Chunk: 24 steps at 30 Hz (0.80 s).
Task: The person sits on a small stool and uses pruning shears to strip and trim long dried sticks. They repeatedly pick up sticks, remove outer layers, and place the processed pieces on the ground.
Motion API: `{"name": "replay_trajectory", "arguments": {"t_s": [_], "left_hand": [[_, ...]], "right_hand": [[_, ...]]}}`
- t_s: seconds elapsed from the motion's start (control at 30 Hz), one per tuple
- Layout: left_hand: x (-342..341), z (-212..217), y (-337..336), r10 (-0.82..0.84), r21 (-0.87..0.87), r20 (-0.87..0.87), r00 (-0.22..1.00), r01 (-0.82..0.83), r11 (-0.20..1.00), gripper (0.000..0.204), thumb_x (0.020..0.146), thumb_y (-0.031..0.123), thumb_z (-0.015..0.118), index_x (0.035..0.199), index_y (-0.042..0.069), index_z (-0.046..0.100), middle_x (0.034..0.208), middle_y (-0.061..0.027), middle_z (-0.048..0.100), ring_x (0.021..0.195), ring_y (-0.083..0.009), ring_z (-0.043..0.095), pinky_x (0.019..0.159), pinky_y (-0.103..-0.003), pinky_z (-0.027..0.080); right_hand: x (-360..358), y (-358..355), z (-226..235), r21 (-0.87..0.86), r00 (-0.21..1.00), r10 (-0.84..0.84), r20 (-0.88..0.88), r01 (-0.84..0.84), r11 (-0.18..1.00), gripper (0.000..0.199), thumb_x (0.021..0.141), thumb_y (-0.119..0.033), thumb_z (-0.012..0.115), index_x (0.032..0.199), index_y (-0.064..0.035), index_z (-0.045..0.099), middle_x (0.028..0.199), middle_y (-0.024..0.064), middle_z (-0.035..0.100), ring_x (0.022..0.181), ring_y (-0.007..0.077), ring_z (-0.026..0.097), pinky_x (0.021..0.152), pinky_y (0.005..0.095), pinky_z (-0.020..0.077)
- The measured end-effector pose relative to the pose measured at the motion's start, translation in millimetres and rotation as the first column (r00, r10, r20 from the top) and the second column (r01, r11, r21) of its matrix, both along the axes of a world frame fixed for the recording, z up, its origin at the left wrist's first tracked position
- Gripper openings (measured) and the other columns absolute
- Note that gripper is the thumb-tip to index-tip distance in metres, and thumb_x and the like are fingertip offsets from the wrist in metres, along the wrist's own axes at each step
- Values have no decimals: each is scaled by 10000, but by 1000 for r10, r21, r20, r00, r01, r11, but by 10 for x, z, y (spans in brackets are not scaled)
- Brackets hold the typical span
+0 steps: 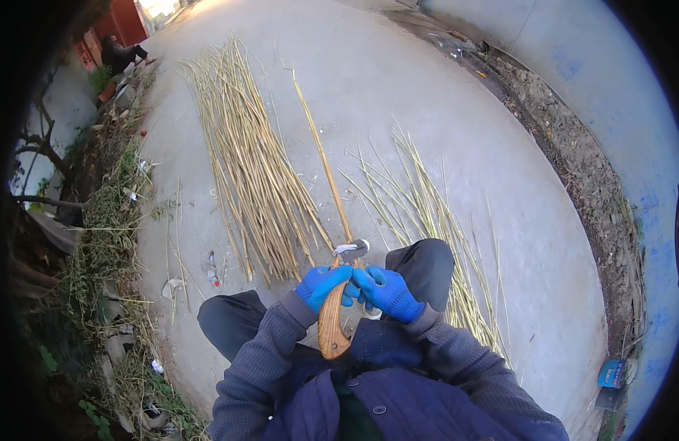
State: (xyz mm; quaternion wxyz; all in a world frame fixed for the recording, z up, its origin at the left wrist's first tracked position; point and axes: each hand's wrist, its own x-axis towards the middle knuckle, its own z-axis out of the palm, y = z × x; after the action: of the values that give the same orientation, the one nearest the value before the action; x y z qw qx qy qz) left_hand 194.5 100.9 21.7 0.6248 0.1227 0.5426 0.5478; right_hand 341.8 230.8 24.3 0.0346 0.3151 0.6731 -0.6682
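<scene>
I sit on a concrete ground [398, 95] with my knees apart, wearing blue gloves. My left hand [321, 284] is closed around a curved wooden-handled tool [330, 327] whose grey metal head [352, 250] points away from me. My right hand [388, 292] is closed right beside it, fingers touching the left glove, and seems to hold the near end of a long yellow stalk [321, 151]. That stalk runs from the tool's head far out over the ground. What lies under the fingers is hidden.
A thick bundle of pale stalks [247, 176] lies front left, a looser spread of stalks [431, 220] front right by my knee. Weeds and litter [108, 242] edge the left; a dirt strip [574, 162], a blue-white wall and a small blue box [611, 373] edge the right. A person [122, 53] crouches far off.
</scene>
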Motion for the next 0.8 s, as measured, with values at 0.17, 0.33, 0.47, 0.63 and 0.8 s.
{"name": "replay_trajectory", "arguments": {"t_s": [0.17, 0.33, 0.47, 0.63, 0.8], "left_hand": [[136, 4, 215, 24, -25, 33, 999, -24, 999, 461, 893, 376, 663, 1090, -38, 617, 900, -153, 678, 752, -198, 667, 660, -300, 575], [-82, 65, 659, 213, 76, -13, 977, -212, 974, 521, 852, 346, 697, 1184, -42, 594, 925, -139, 660, 769, -206, 652, 688, -301, 566], [-577, 13, 842, 325, -25, -91, 941, -328, 944, 543, 854, 341, 693, 1225, -35, 566, 1008, -149, 645, 829, -211, 644, 718, -298, 564], [-371, -105, 972, 282, 39, -29, 959, -281, 959, 544, 861, 321, 692, 1244, -37, 548, 1050, -152, 641, 858, -220, 641, 760, -318, 566], [322, -233, 1128, 98, 3, 69, 993, -99, 995, 520, 864, 305, 693, 1235, -34, 559, 1064, -140, 644, 877, -220, 639, 784, -336, 560]], "right_hand": [[215, 245, -73, 298, 996, 83, -18, -74, 952, 380, 956, -407, 528, 892, -44, 620, 752, 114, 653, 637, 189, 652, 563, 314, 512], [796, 206, 217, 901, 905, 419, -72, -121, 417, 131, 928, -204, 548, 921, -93, 618, 722, 126, 592, 601, 279, 615, 514, 370, 465], [1420, 71, 595, 274, 945, 278, 175, -318, 908, 242, 966, -314, 544, 971, -82, 612, 810, 60, 668, 621, 150, 629, 552, 309, 500], [1521, 399, 590, -256, 977, 174, 126, -138, 957, 349, 996, -360, 497, 1101, -37, 575, 838, 56, 679, 597, 105, 616, 584, 249, 531], [760, 781, 311, -162, 998, 53, 27, -48, 986, 332, 1001, -329, 476, 1068, -20, 579, 765, 78, 657, 510, 117, 568, 495, 269, 506]]}}
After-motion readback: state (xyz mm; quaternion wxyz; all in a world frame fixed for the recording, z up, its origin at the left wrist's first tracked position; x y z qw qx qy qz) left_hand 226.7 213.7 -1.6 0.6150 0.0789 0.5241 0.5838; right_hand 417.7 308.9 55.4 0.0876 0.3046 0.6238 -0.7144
